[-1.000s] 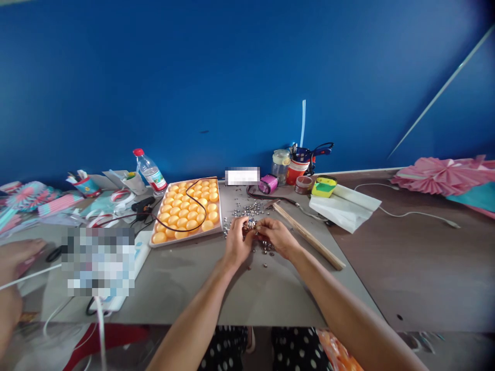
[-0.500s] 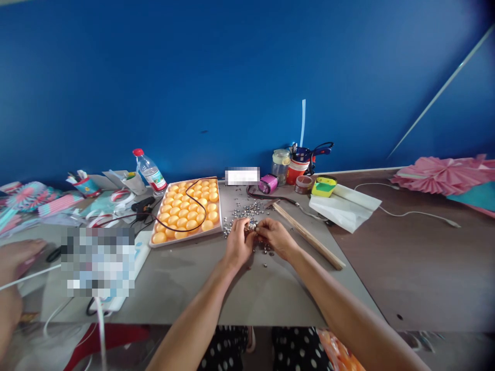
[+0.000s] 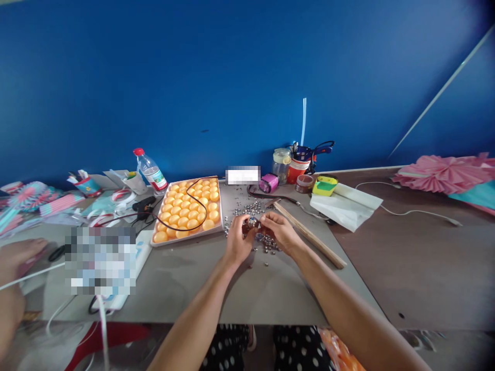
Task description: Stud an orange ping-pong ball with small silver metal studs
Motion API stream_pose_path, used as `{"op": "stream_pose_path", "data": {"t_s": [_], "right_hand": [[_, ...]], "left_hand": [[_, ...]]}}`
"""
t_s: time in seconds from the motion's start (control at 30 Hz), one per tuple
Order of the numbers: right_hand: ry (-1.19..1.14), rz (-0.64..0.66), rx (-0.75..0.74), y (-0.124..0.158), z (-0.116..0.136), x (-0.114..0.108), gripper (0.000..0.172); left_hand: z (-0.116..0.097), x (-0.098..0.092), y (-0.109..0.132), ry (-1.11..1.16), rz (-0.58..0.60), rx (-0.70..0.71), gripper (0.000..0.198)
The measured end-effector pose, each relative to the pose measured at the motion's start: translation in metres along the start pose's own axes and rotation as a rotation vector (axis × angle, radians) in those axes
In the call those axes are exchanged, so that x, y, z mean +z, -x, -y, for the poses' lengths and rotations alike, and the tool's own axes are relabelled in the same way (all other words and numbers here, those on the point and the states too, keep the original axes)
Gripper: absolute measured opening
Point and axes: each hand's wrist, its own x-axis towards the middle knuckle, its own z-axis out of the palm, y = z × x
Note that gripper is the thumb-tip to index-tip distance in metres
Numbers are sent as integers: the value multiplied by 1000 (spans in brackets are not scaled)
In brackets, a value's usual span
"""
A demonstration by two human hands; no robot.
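Observation:
My left hand (image 3: 237, 242) is closed around a small round object (image 3: 251, 223), dark brown with shiny silver pieces on its top. My right hand (image 3: 284, 234) is just to its right, with thumb and forefinger pinched together; whatever is between them is too small to make out. Loose silver beads or studs (image 3: 253, 207) lie scattered on the grey board (image 3: 193, 278) behind my hands. More of these silver pieces (image 3: 269, 243) are heaped beneath my right hand.
A tray of orange balls (image 3: 186, 211) lies to the left, a dark cord across it. On the right are a wooden stick (image 3: 313, 237), white paper (image 3: 348, 206) and a pink container (image 3: 268, 183). A water bottle (image 3: 152, 172) stands behind. Another person's arm (image 3: 17, 268) rests far left.
My right hand has drawn slightly away from the round object, leaving a small gap. More of the object's silver top and the beads beneath now show. My left hand keeps its hold.

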Motion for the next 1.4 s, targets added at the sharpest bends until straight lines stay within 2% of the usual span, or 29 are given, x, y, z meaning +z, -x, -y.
{"op": "stream_pose_path", "data": {"t_s": [0.23,0.43,0.57,0.77,0.97,1.4], "right_hand": [[-57,-15,-22,-1,1,-5,32],[-143,-7,-2,-3,-1,-7,31],[-142,-23,14,-3,-2,-6,32],[-73,-29,-8,-1,-3,-4,34],[-71,-2,-25,-1,-4,-3,34],[-42,25,-34,3,-7,1,33]], "left_hand": [[-2,-1,-1,84,-11,-91,32],[-3,-5,-5,496,48,-366,38],[-1,-3,-6,712,13,-459,36],[-1,-3,-10,971,-116,-595,40],[-3,-7,-10,1026,-127,-610,44],[-9,-8,-6,1130,-36,-631,40]]}}
